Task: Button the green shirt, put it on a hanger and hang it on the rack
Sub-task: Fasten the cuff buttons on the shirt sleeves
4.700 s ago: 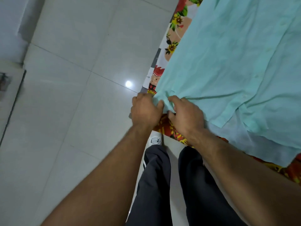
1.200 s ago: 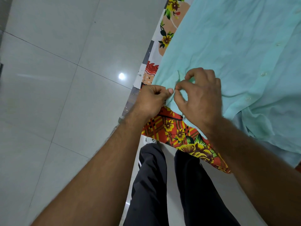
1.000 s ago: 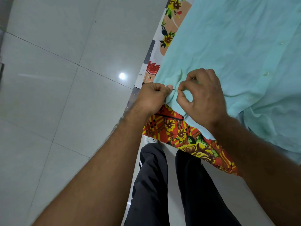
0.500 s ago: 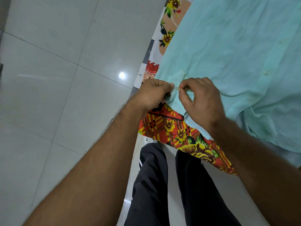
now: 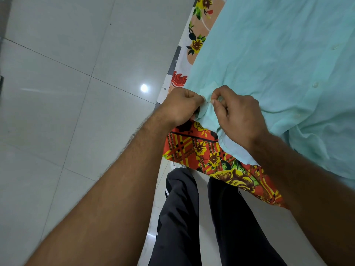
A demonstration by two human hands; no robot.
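Above a pale tiled floor (image 5: pixel 76 93), the green shirt (image 5: pixel 269 54) lies spread on a floral cloth (image 5: pixel 203 150). At the cloth's near edge, our left hand (image 5: pixel 180 106) and right hand (image 5: pixel 238 116) pinch the shirt's hem tightly between thumb and fingertips, apparently to work a low button through.

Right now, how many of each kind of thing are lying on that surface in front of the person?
green shirt: 1
shirt buttons in plain view: 3
floral cloth underneath: 1
Total: 5
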